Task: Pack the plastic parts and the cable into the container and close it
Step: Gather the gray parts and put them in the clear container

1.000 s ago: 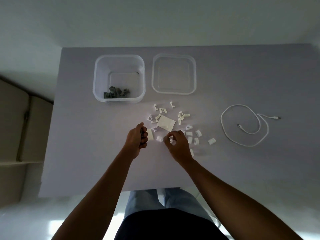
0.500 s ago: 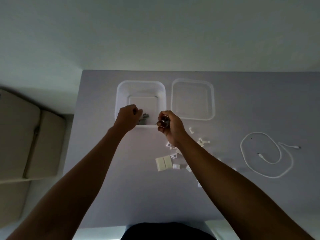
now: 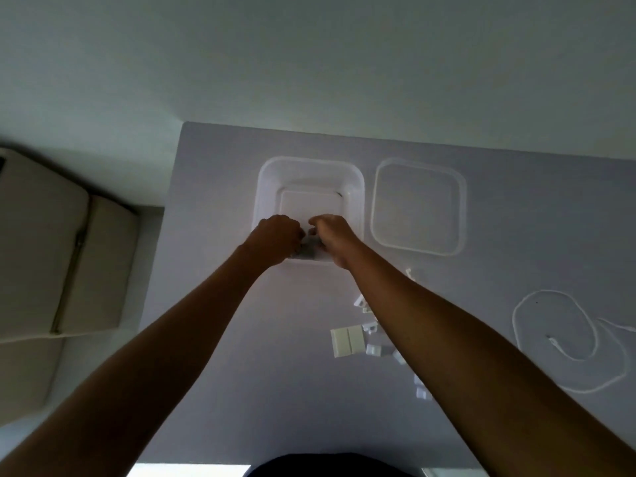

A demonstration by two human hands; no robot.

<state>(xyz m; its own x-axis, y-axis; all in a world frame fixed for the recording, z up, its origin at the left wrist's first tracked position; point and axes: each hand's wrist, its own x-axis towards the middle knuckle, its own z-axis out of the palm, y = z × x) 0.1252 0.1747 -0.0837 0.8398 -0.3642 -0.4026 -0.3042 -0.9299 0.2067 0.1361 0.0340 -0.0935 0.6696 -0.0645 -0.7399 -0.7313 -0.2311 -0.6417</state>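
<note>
Both hands, left hand (image 3: 277, 237) and right hand (image 3: 332, 235), hang curled over the near wall of the container (image 3: 358, 187); whether their fingers hold white parts cannot be told. Grey pieces (image 3: 307, 250) lie directly below them. Release low inside the rim; white parts (image 3: 373, 349), behind the fingers, and cable (image 3: 516, 325), far right, remain on the bench (image 3: 213, 270).

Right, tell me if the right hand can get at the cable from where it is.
Probably yes. The right hand is over the container, and the cable lies on bare table to its right; only the lid lies nearby, beyond a direct sweep.
</note>
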